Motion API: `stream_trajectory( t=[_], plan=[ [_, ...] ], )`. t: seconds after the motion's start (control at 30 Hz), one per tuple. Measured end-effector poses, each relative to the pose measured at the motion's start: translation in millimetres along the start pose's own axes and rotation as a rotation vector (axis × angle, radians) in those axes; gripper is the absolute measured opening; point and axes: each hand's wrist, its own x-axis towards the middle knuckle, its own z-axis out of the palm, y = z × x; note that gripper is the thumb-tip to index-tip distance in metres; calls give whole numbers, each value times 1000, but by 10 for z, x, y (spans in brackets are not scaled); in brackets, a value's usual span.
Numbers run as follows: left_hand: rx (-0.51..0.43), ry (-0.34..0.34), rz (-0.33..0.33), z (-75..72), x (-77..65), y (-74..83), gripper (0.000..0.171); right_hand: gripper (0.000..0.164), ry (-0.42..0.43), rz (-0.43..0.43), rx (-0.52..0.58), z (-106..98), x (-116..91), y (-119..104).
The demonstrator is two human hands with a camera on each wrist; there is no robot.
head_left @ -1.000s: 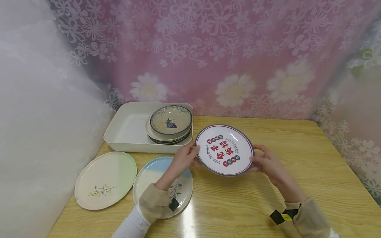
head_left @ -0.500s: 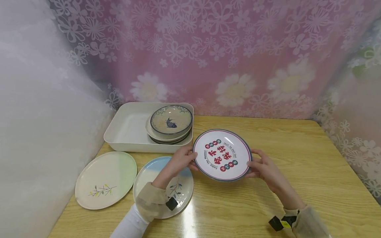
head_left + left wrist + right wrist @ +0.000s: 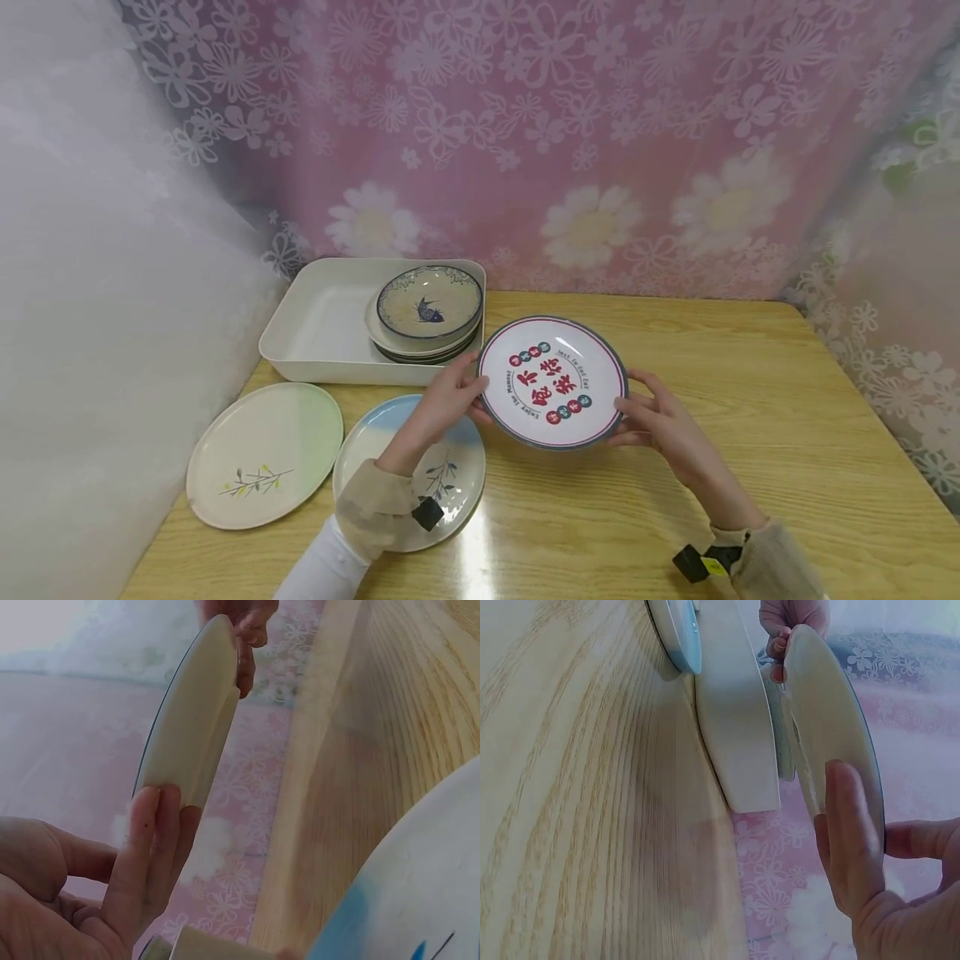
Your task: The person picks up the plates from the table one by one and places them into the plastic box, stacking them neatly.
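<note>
Between my two hands is a white plate [image 3: 540, 433] with a dark rim, a thin red ring and red lettering. My left hand [image 3: 442, 404] grips its left edge, thumb on top and fingers beneath. On the opposite edge my right hand [image 3: 663, 421] pinches the rim the same way. Both wrist views show the plate's pale underside [image 3: 187, 720] raised above the table, with fingertips [image 3: 844, 784] against it. Below my left forearm lies a cream plate [image 3: 457, 508] with a blue patch and a twig design, partly covered by the arm.
A cream plate with a green side [image 3: 262, 450] lies at the left. Behind it stands a white rectangular tub [image 3: 315, 371]. Inside the tub, at its right end, is a stack of dishes topped by a fish-patterned bowl [image 3: 431, 304]. The wooden table [image 3: 750, 375] meets a floral curtain [image 3: 480, 125].
The lettered plate dips toward me and then rises slightly, shifting a little left overall. Both hands move with it and keep their grip. The other dishes stay put.
</note>
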Motion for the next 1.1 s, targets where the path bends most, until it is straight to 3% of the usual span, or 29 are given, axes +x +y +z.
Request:
stream_trajectory(
  t=[0.3, 0.6, 0.9, 1.1],
  plan=[
    [-65, 42, 19, -206, -6, 78, 54, 58, -17, -48, -92, 40, 36, 7],
    [-123, 129, 48, -648, 52, 205, 52, 52, -66, -64, -93, 16, 16, 39],
    [-140, 315, 27, -1001, 193, 269, 51, 47, -82, -61, -98, -35, 8, 113],
    [-150, 375, -5, -1119, 230, 207, 45, 49, -84, -47, -83, -33, 1, 143]
  ],
)
